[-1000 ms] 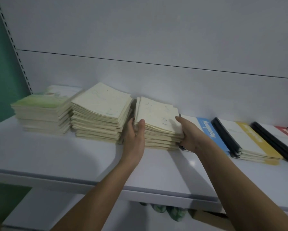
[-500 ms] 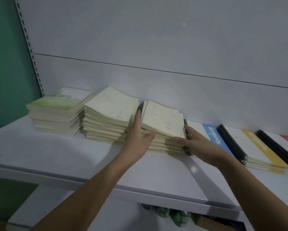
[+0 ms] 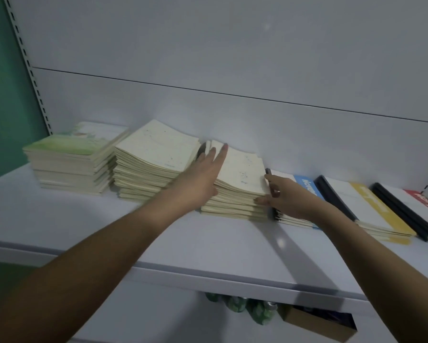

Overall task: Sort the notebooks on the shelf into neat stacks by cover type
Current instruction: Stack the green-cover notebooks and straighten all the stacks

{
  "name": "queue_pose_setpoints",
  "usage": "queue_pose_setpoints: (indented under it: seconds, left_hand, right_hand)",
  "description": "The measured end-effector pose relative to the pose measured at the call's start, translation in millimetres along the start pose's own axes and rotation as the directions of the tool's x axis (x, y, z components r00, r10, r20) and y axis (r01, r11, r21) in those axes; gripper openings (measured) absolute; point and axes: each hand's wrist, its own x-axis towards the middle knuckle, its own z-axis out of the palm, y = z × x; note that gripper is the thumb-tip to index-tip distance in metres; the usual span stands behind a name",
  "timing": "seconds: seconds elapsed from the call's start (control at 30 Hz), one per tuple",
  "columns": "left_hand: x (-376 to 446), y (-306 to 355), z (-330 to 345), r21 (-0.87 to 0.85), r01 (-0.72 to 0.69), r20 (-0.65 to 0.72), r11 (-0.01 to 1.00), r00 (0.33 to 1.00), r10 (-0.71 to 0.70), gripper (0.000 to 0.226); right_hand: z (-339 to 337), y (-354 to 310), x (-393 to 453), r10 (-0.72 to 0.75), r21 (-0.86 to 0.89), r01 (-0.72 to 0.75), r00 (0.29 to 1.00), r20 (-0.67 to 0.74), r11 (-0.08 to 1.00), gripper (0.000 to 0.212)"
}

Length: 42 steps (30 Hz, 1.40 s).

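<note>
On the white shelf [image 3: 158, 243] stand three stacks of pale notebooks: a green-covered stack [image 3: 69, 159] at the left, a taller cream stack [image 3: 153, 159] beside it, and a lower cream stack [image 3: 242, 184] in the middle. My left hand [image 3: 203, 177] lies flat with straight fingers along the left side and top of the middle cream stack. My right hand [image 3: 282, 196] presses with straight fingers against that stack's right edge. To the right lie flat notebooks with black spines: a blue-banded one [image 3: 307, 186], a yellow-banded one [image 3: 371, 209] and a red-banded one [image 3: 426, 201].
The shelf's grey back panel [image 3: 232, 120] rises right behind the stacks. A slotted upright [image 3: 27, 63] and a green wall [image 3: 4, 95] close the left side. Below the shelf edge sit green items [image 3: 237, 305] and a cardboard box [image 3: 317, 323].
My left hand has slid farther back along the middle cream stack, its fingers now reaching the stack's far corner. My right hand stays against the stack's right edge. The view has shifted slightly.
</note>
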Motion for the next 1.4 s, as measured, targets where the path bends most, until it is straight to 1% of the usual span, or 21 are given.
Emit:
queue_pose_setpoints:
  seconds: [0.07,0.1,0.13,0.2,0.27,0.4,0.5,0.57,0.6,0.67,0.7,0.73,0.77,0.83,0.9,0.93,1.03,1.1,1.17,1.3,1.4]
  left_hand:
    - [-12.2,-0.1,14.8,-0.193,0.056,-0.149,0.980,0.985,-0.086,0.116]
    - [-18.6,-0.7,24.8,-0.292,0.091,-0.201,0.952,0.967,-0.154,0.116]
    - [-25.3,-0.9,35.9,-0.381,0.116,-0.237,0.917,0.947,-0.218,0.112]
    - [-35.5,-0.3,59.5,-0.522,0.129,-0.247,0.843,0.923,-0.295,0.104]
    - [-38.7,-2.4,77.0,-0.570,0.126,-0.218,0.812,0.930,-0.298,0.102]
    - [-30.3,-16.6,79.7,-0.511,0.120,-0.264,0.851,0.920,-0.288,0.094]
    - [-28.0,-20.6,79.1,-0.480,0.097,-0.307,0.872,0.912,-0.271,0.083]
    - [-28.8,-23.4,81.4,-0.516,0.083,-0.303,0.852,0.913,-0.272,0.078]
    - [-29.0,-26.6,83.2,-0.553,0.081,-0.279,0.829,0.920,-0.276,0.076]
    - [-29.2,-33.7,86.7,-0.595,0.090,-0.210,0.799,0.942,-0.262,0.065]
    - [-29.2,-35.8,87.5,-0.594,0.102,-0.182,0.798,0.949,-0.256,0.058]
    - [-28.7,-38.1,88.6,-0.592,0.113,-0.169,0.798,0.951,-0.261,0.052]
    - [-28.2,-39.2,88.9,-0.597,0.124,-0.164,0.793,0.948,-0.272,0.049]
    - [-26.1,-38.7,88.5,-0.607,0.141,-0.169,0.782,0.939,-0.301,0.040]
    - [-23.1,-37.0,87.2,-0.583,0.179,-0.168,0.793,0.928,-0.334,0.025]
    - [-22.3,-36.4,87.3,-0.564,0.199,-0.166,0.801,0.923,-0.347,0.018]
    - [-23.5,-36.5,89.4,-0.525,0.191,-0.176,0.829,0.929,-0.325,0.016]
    - [-26.3,-37.3,90.1,-0.532,0.162,-0.177,0.831,0.939,-0.296,0.021]
    - [-27.8,-38.1,89.9,-0.526,0.161,-0.167,0.835,0.943,-0.287,0.020]
    - [-24.9,-40.7,89.1,-0.427,0.176,-0.187,0.887,0.942,-0.277,0.014]
    - [-27.2,-38.9,89.4,-0.365,0.153,-0.189,0.918,0.954,-0.234,0.013]
  right_hand:
    - [4.8,1.2,-9.5,0.049,0.211,-0.051,0.999,0.017,0.976,0.064]
    - [8.4,1.7,-11.8,0.075,0.254,-0.074,0.997,0.004,0.964,0.071]
    - [13.3,2.6,-11.7,0.089,0.240,-0.080,0.996,-0.027,0.967,0.079]
    - [24.8,5.0,-8.1,0.069,0.130,-0.054,0.992,-0.107,0.990,0.090]
    - [33.2,4.7,-8.2,0.026,0.043,-0.019,0.987,-0.159,0.999,0.086]
    - [33.7,1.5,-9.1,0.024,-0.035,-0.030,0.986,-0.165,0.999,0.053]
    - [39.3,1.9,-11.4,0.014,-0.090,-0.033,0.979,-0.202,0.995,0.039]
    - [50.5,5.3,-14.7,-0.019,-0.036,0.009,0.961,-0.276,0.999,0.022]
    - [56.7,4.4,-18.4,-0.045,-0.008,0.045,0.948,-0.317,0.999,0.018]
    - [69.3,0.9,-23.4,-0.079,-0.060,0.059,0.904,-0.420,0.996,0.029]
    - [75.0,-0.1,-26.8,-0.071,-0.038,0.060,0.894,-0.443,0.997,0.029]
    - [81.3,-3.9,-31.0,-0.051,0.025,0.069,0.893,-0.447,0.997,0.025]
    - [88.1,-7.0,-34.2,-0.005,0.128,0.068,0.900,-0.436,0.989,0.025]
    - [97.2,-9.7,-36.1,0.085,0.255,0.035,0.893,-0.443,0.966,0.035]
    - [102.1,-7.6,-33.2,0.163,0.312,-0.008,0.865,-0.475,0.950,0.049]
    - [103.6,-5.4,-32.1,0.192,0.327,-0.027,0.853,-0.484,0.945,0.051]
    - [104.4,-0.8,-29.4,0.244,0.332,-0.073,0.825,-0.510,0.941,0.040]
    - [105.4,-0.4,-26.3,0.247,0.271,-0.113,0.809,-0.533,0.956,0.029]
    - [106.1,0.1,-22.3,0.252,0.225,-0.148,0.789,-0.560,0.963,0.022]
    - [107.0,-2.3,-17.1,0.278,0.210,-0.187,0.741,-0.612,0.960,0.018]
    - [106.5,-2.8,-17.2,0.312,0.241,-0.204,0.728,-0.611,0.949,0.018]
